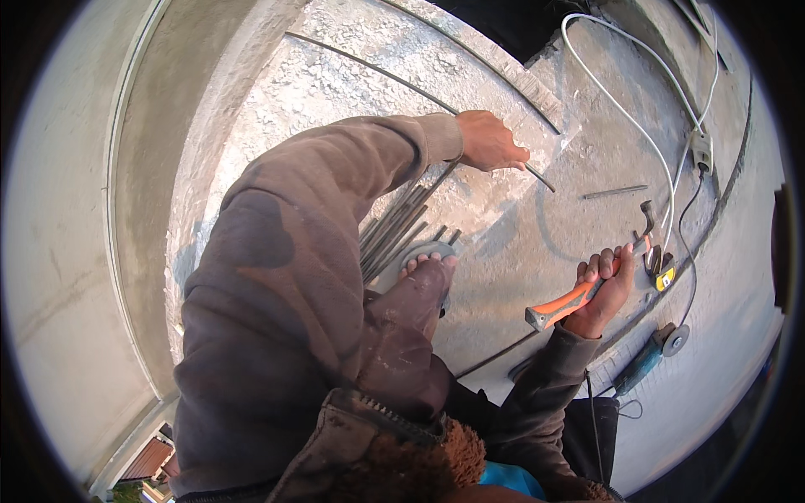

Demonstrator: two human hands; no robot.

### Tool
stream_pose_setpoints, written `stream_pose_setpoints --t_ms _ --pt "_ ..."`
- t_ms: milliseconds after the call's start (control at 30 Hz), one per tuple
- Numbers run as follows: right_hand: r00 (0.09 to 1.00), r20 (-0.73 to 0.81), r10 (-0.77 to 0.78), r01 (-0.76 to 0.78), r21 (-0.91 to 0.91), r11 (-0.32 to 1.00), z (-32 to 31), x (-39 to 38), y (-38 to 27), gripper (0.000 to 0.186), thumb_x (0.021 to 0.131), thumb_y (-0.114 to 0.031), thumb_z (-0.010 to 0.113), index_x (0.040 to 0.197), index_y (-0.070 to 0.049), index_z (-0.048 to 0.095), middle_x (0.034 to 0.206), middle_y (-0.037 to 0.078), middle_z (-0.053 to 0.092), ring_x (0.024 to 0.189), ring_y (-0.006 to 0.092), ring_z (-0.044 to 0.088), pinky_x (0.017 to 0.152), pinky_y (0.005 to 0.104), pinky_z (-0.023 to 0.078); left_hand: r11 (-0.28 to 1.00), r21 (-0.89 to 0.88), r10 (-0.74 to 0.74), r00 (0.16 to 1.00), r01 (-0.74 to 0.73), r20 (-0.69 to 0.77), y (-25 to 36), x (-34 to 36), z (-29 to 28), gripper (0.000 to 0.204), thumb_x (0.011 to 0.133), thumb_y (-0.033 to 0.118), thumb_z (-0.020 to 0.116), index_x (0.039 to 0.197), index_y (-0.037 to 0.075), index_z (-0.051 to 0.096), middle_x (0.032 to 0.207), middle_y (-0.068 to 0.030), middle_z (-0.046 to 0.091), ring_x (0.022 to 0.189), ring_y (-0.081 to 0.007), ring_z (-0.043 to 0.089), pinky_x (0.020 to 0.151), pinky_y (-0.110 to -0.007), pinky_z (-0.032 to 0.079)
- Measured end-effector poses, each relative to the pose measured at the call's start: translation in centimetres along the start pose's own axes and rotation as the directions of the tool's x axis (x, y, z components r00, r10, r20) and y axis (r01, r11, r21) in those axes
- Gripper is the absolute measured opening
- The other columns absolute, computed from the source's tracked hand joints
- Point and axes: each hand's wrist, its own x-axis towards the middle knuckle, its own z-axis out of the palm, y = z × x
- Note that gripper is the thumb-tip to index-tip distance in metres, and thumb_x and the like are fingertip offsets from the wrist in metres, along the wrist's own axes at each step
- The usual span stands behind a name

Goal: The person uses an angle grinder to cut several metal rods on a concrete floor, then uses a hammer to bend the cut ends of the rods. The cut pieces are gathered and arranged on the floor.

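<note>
My left hand (pixel 490 142) is closed around a long thin steel rod (pixel 369 65), near the rod's right end. The rod runs up and left over a pale, rubble-strewn concrete surface (pixel 310 96). A second rod (pixel 478 59) lies farther off, roughly along the same line. At the right, my right hand (pixel 608 298) grips a hammer (pixel 558 306) by its orange and grey handle. Its dark head points up and away, close to a yellow and black tape measure (pixel 664 277). Several cut rods (pixel 394 230) lie bundled beside my sandalled foot (pixel 428 264).
A short metal bar (pixel 615 192) lies on the concrete. White cable (pixel 616 113) loops to a socket block (pixel 703 151) at the right. An angle grinder (pixel 641 360) rests near the right ledge. A dark opening (pixel 520 25) lies at the far edge; a wall (pixel 75 210) stands left.
</note>
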Motion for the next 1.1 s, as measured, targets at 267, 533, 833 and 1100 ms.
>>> stream_pose_setpoints --t_ms 267,533,833,1100 --pt "0.995 -0.011 0.096 -0.096 0.032 0.995 0.1 -0.1 2.5 0.021 0.101 -0.031 0.051 0.087 -0.016 0.045 0.058 -0.003 0.040 0.044 0.0116 0.042 0.040 0.0247 0.036 1.000 -0.006 0.011 1.000 -0.011 -0.005 -0.3 -0.3 0.3 0.032 0.103 0.045 0.038 0.106 0.016 0.053 0.071 -0.0158 0.064 0.073 -0.0380 0.067 0.066 -0.051 0.050" --pt "0.995 -0.008 0.101 -0.101 0.013 0.995 -0.3 0.4 3.1 0.021 0.101 -0.031 0.050 0.087 -0.015 0.046 0.057 -0.003 0.041 0.043 0.0112 0.043 0.040 0.0257 0.038 1.000 0.012 0.011 1.000 -0.011 0.003 -0.7 -0.2 1.0 0.032 0.102 0.044 0.039 0.105 0.016 0.053 0.070 -0.0148 0.064 0.072 -0.0377 0.067 0.065 -0.051 0.050" --pt "0.985 -0.058 0.165 -0.162 0.050 0.986 -0.4 -0.2 4.6 0.024 0.102 -0.033 0.048 0.087 -0.015 0.044 0.060 -0.001 0.042 0.044 0.0131 0.045 0.040 0.0260 0.039 0.999 0.025 -0.021 0.997 0.019 0.079 -0.6 -0.5 0.8 0.032 0.103 0.043 0.039 0.105 0.015 0.054 0.074 -0.0132 0.066 0.075 -0.0369 0.067 0.066 -0.051 0.050" --pt "0.932 -0.004 0.361 -0.357 0.146 0.923 1.1 -2.5 10.7 0.029 0.103 -0.035 0.042 0.089 -0.009 0.044 0.056 0.002 0.045 0.040 0.0168 0.047 0.038 0.0297 0.040 0.991 0.132 -0.048 0.997 0.039 0.065 -1.1 -0.1 3.0 0.028 0.103 0.041 0.041 0.103 0.016 0.054 0.075 -0.0116 0.068 0.068 -0.0337 0.066 0.059 -0.046 0.050"
